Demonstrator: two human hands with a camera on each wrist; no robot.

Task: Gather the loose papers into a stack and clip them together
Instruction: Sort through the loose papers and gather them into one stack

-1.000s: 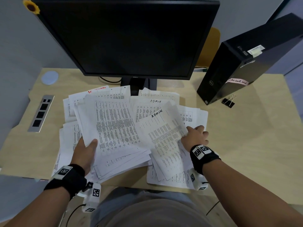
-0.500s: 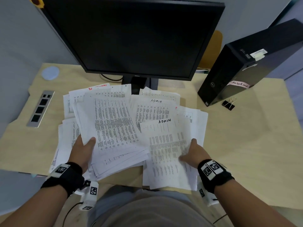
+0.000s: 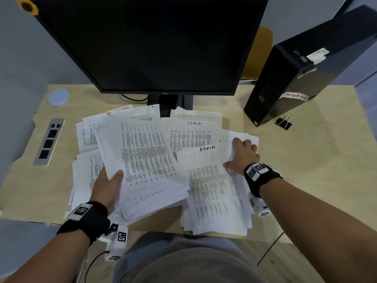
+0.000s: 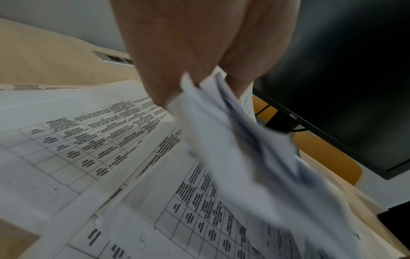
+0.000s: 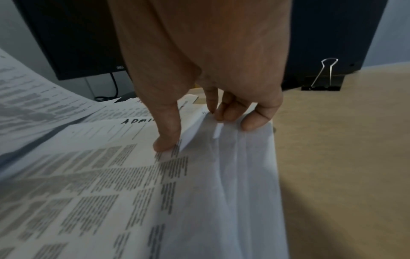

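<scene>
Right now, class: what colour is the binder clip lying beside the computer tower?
Black body with silver wire handles; the binder clip shows best in the right wrist view.

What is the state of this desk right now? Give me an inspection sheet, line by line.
Surface: light wood desk, bare on the right side.
Job's things: loose papers spread unstacked in front of the monitor, some overhanging the near edge; black binder clip unused beside the computer tower.
Clutter: round pale disc and socket strip at the left.
Hands: left hand grips a sheaf of sheets; right hand pinches sheets at the pile's right edge.
Cables: a black cable behind the monitor.
Surroundings: grey wall, yellow chair back.
</scene>
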